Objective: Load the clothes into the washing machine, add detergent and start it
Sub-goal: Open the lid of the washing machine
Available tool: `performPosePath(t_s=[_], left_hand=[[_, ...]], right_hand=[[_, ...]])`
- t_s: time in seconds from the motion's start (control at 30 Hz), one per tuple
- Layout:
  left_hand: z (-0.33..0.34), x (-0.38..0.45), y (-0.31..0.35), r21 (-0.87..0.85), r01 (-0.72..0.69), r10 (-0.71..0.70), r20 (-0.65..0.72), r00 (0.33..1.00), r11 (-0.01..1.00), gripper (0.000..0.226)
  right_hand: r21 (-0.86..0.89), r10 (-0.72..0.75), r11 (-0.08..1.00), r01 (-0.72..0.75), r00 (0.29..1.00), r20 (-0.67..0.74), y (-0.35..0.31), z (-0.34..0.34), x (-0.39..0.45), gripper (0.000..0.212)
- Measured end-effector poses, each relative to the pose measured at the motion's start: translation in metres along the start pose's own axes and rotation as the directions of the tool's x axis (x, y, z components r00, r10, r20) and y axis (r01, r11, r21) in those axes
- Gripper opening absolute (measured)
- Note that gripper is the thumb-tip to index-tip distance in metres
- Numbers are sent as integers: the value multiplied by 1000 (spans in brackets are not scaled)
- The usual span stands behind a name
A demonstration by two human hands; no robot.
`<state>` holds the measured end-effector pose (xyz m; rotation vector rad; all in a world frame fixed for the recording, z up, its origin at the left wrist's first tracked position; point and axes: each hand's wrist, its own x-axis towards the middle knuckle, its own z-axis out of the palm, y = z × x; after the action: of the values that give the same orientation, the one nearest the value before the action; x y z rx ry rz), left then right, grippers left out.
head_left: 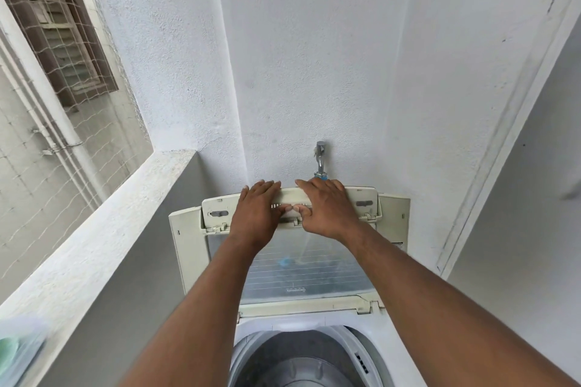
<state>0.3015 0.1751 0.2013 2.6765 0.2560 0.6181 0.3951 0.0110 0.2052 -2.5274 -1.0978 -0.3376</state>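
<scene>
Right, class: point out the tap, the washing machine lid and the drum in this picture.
tap (319,158): head view, on its metal spout against the wall.
washing machine lid (309,270): head view, on its clear raised panel.
drum (298,364): head view, on its grey inside wall.

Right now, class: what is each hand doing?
Left hand: fingers over the raised lid's top edge, holding it.
Right hand: holding the same edge.
</scene>
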Motion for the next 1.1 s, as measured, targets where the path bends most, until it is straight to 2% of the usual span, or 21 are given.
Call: performPosePath(t_s=[0.23, 0.4, 0.57, 0.67, 0.83, 1.0, 1.1], left_hand=[[0, -7, 3, 21, 3, -3, 10, 1000, 1000, 60], [-7, -20, 5, 156, -44, 39, 35, 999, 987, 65], [-8, -44, 19, 127, -77, 75, 21, 997, 989, 79], [-7, -59, 47, 91, -115, 116, 2, 993, 989, 88], [11, -87, 101, 68, -183, 179, 55, 982, 981, 91], [35, -119, 156, 47, -241, 234, 124, 964, 969, 76], [50, -142, 187, 13, -262, 256, 169, 952, 965, 77]], right_hand=[[-11, -28, 1000, 28, 999, -37, -1, -1, -7, 69], [-50, -35, 998, 31, 997, -66, -7, -4, -21, 63], [-137, -1, 991, -12, 996, -93, -6, -13, -45, 65], [-181, 17, 983, -38, 993, -115, -1, -26, -68, 64], [-236, 100, 964, -122, 989, -104, 19, -51, -123, 63], [-273, 239, 927, -258, 966, -103, 35, -71, -200, 60], [-289, 302, 902, -321, 947, -109, 42, -80, -248, 62]])
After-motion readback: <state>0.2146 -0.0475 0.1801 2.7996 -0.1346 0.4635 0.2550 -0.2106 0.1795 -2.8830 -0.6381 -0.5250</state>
